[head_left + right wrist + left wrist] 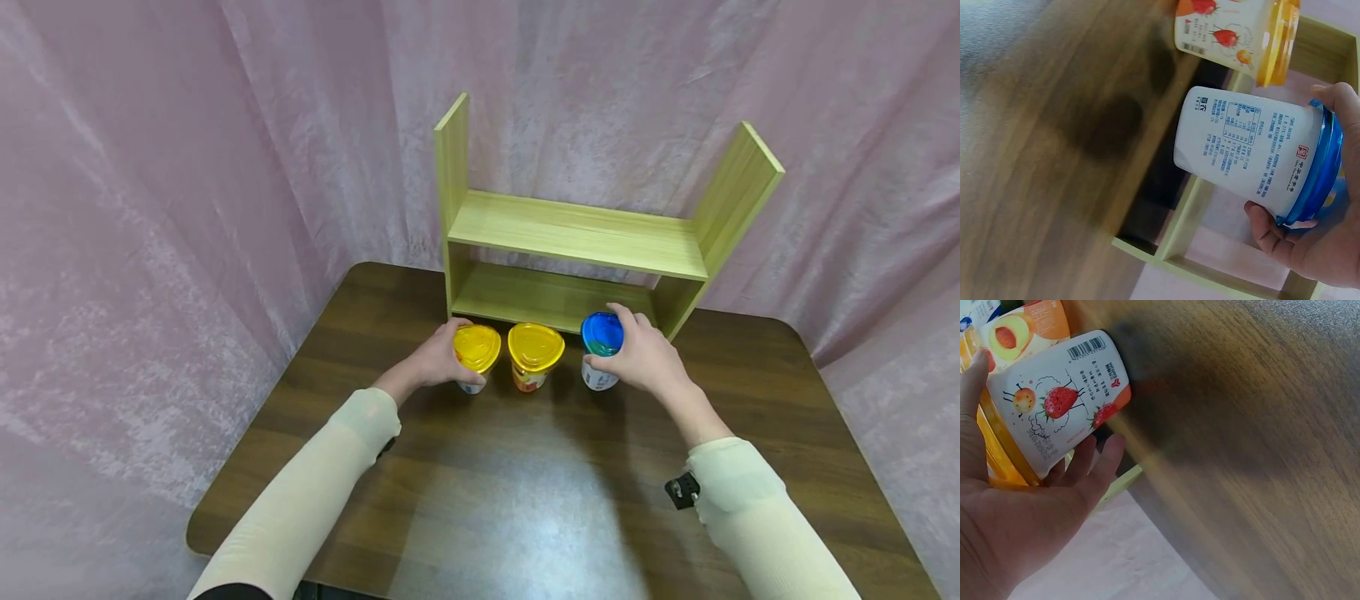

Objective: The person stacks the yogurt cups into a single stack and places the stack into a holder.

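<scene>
Three lidded cups stand in a row on the dark wooden table (525, 483) in front of a light-green wooden shelf (577, 237). My left hand (438, 360) grips the left yellow-lidded cup (476, 348), whose white side shows strawberry pictures (1060, 403). A second yellow-lidded cup (534, 350) stands untouched in the middle. My right hand (637, 354) grips the blue-lidded white cup (602, 337) near its rim; its printed side (1254, 150) faces the right wrist camera, with fingers (1285, 234) curled under the blue lid.
The shelf has an upper board (585, 233) and a lower board (547, 296), both bare. Pink curtain (150, 208) surrounds the table on the left, back and right. The table's near half (517, 517) is bare wood.
</scene>
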